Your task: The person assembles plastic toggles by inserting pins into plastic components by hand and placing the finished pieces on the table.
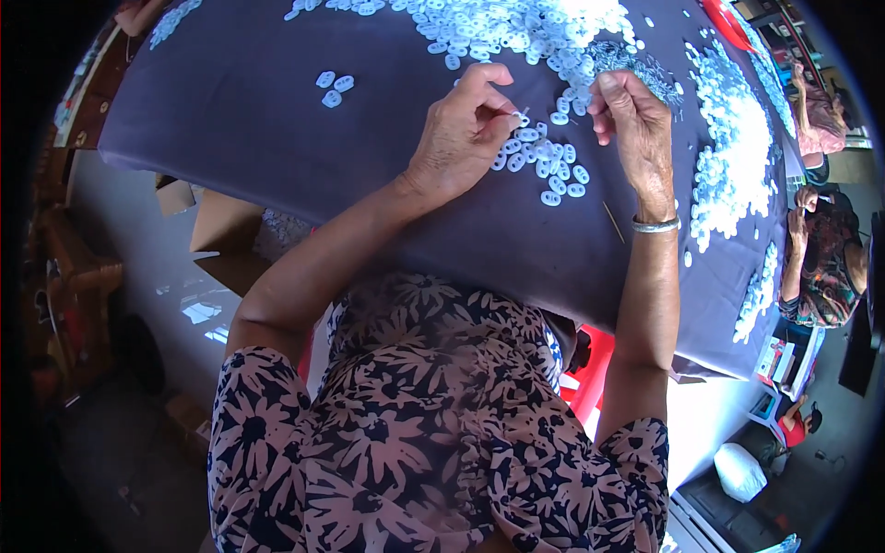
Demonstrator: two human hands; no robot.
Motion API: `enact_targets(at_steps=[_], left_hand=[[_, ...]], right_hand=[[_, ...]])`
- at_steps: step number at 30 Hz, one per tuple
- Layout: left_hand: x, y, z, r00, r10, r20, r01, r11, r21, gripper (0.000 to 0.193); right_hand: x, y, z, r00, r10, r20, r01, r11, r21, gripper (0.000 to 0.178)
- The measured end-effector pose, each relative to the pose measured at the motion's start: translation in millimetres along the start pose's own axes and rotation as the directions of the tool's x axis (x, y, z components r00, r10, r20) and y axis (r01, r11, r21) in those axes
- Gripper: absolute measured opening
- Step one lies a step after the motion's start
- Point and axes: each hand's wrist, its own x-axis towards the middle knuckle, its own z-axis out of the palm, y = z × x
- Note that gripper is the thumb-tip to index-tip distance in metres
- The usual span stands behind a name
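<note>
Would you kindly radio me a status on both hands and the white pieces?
Left hand pinching one white piece. Right hand curled, grip contents unclear. Loose white pieces clustered between hands.

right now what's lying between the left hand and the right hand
In the head view, loose white two-holed pieces lie on the dark cloth between the left hand and the right hand, trailing toward the body.
</note>
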Motion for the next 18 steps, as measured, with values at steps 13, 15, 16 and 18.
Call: enact_targets(at_steps=[13, 15, 16, 18], left_hand=[[8.7, -3.8, 1.4, 0.993, -0.053, -0.105, 0.042, 0.994, -0.099, 0.035], [7.6, -1.8, 1.2, 0.993, -0.028, -0.114, 0.018, 0.996, -0.092, 0.028], [6.4, -0.3, 1.1, 0.993, -0.034, -0.114, 0.024, 0.995, -0.093, 0.028], [6.7, 2.6, 0.0, 0.993, -0.021, -0.112, 0.011, 0.996, -0.088, 0.026]], right_hand=[[1.3, 34.3, -18.7, 0.97, -0.169, 0.172, 0.203, 0.958, -0.204, 0.01], [1.7, 30.9, -17.0, 0.973, -0.124, 0.194, 0.169, 0.957, -0.236, 0.011], [1.2, 28.5, -14.5, 0.962, -0.148, 0.229, 0.209, 0.939, -0.271, 0.011], [0.5, 28.5, -5.0, 0.935, -0.234, 0.268, 0.312, 0.902, -0.299, 0.013]])
